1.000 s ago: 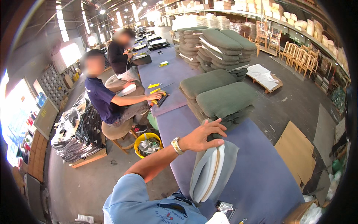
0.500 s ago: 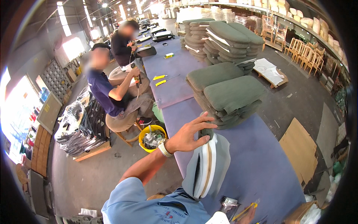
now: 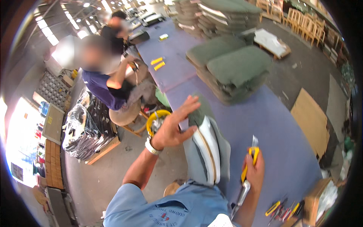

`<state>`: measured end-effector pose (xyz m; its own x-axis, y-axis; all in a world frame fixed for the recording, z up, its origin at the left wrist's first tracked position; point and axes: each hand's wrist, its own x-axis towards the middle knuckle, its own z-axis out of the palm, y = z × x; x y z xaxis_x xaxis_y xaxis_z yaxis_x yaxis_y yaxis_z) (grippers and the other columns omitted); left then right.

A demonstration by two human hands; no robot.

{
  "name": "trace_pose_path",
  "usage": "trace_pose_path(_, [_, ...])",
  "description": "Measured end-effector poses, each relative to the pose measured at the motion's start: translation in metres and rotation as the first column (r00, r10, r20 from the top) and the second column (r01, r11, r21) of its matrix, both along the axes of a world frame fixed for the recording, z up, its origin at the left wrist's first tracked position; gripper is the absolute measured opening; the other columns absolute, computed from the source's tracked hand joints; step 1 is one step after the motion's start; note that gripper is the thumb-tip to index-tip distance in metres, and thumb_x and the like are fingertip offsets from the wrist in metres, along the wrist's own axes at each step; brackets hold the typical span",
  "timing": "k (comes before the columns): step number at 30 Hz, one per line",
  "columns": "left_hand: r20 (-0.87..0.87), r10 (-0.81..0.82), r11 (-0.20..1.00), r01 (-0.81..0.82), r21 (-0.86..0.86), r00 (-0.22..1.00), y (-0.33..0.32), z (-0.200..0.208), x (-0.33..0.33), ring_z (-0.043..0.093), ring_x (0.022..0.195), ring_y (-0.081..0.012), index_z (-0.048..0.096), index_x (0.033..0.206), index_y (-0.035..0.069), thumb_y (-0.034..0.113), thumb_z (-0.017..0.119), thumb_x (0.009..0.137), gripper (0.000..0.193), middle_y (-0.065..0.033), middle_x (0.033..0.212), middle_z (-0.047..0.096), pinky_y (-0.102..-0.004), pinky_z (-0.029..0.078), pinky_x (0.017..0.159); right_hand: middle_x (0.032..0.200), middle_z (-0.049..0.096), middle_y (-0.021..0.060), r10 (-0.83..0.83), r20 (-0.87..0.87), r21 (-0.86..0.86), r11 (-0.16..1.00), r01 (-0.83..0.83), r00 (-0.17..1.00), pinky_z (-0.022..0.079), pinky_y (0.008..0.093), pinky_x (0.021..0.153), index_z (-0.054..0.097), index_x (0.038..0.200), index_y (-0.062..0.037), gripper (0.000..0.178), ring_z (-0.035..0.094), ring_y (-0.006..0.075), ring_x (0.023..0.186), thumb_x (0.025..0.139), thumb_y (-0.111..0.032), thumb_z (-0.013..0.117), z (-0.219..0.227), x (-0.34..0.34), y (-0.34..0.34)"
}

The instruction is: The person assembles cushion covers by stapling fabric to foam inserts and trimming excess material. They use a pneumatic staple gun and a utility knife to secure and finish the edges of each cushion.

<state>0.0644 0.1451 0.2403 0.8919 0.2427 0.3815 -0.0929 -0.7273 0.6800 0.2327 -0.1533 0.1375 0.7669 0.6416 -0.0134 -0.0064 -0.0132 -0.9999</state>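
Observation:
In front of my body a grey-green padded cushion (image 3: 224,145) stands on edge, showing white padding and a thin brown board along its open side. My left hand (image 3: 174,126) is at its far end, fingers stretched and thumb apart, near the dark fabric flap (image 3: 197,113); whether it touches is unclear. A yellow utility knife (image 3: 245,172) is gripped in my right hand (image 3: 256,170), to the right of the cushion, blade out and pointing away from me. Beside my right wrist is a metal tool (image 3: 242,195), partly hidden.
The table (image 3: 261,119) carries stacked green cushions (image 3: 238,64) and two yellow-handled tools (image 3: 159,64). Several hand tools (image 3: 283,212) lie near right by a cardboard box (image 3: 315,200). At left are a yellow bucket (image 3: 153,121) and a seated co-worker (image 3: 102,85).
My right hand has picked the utility knife up from low over the table and brought it forward beside the cushion. My left hand has eased back from the cushion's top, its fingers stretching out.

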Motion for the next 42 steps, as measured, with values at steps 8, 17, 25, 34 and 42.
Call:
trace_pose_path(8, [0.01,0.03,0.989,-0.028,-0.147,0.999,-0.003,-0.004,0.016,0.025,0.157,-0.0371,0.042,0.157,0.01,-0.002,0.068,0.085,0.077,-0.0164,0.168,0.034,-0.0535,0.046,0.113,0.093,0.06,0.0199,0.346,0.443,-0.043,0.93,-0.365,0.827,0.048,0.0467,0.075,0.051,0.125,-0.0003,0.027,0.061,0.0426,0.086,0.102,-0.013,0.059,0.063,-0.006,0.055])
trace_pose_path(17, [-0.002,0.031,0.997,-0.032,-0.068,1.0,-0.003,-0.008,0.049,0.034,0.154,-0.0352,0.048,0.153,0.011,0.003,0.068,0.084,0.072,-0.0133,0.161,0.045,-0.0502,0.05,0.109,0.087,0.061,0.0227,0.333,0.555,-0.136,0.94,-0.312,0.762,0.046,0.0494,0.07,0.048,0.119,0.0005,0.024,0.059,0.0465,0.08,0.104,-0.015,0.057,0.071,-0.005,0.082])
trace_pose_path(25, [0.007,-0.021,0.999,0.021,-0.029,1.0,-0.009,-0.005,0.066,0.037,0.153,-0.0344,0.048,0.153,0.009,0.003,0.07,0.085,0.073,-0.0139,0.16,0.047,-0.048,0.05,0.109,0.084,0.062,0.0252,0.336,0.598,-0.294,0.937,-0.191,0.728,0.044,0.0567,0.066,0.044,0.104,-0.0002,0.02,0.06,0.0503,0.079,0.101,-0.013,0.059,0.073,0.001,0.091])
trace_pose_path(34, [0.025,-0.018,0.999,0.017,0.044,1.0,-0.016,-0.003,0.07,0.048,0.145,-0.0348,0.048,0.153,0.005,0.003,0.07,0.084,0.072,-0.0221,0.158,0.046,-0.0443,0.055,0.103,0.078,0.065,0.0273,0.319,0.624,-0.333,0.934,-0.127,0.713,0.049,0.0594,0.066,0.046,0.102,0.0014,0.018,0.064,0.0499,0.074,0.099,-0.011,0.058,0.079,0.001,0.087])
trace_pose_path(42, [0.018,-0.023,0.997,0.022,0.068,1.0,-0.019,-0.003,0.077,0.051,0.143,-0.0345,0.047,0.154,0.005,0.003,0.069,0.084,0.074,-0.0221,0.158,0.046,-0.0426,0.056,0.102,0.079,0.069,0.0271,0.318,0.642,-0.375,0.924,-0.077,0.697,0.054,0.0582,0.069,0.047,0.103,0.0017,0.019,0.068,0.0483,0.076,0.092,-0.006,0.061,0.08,0.003,0.084])
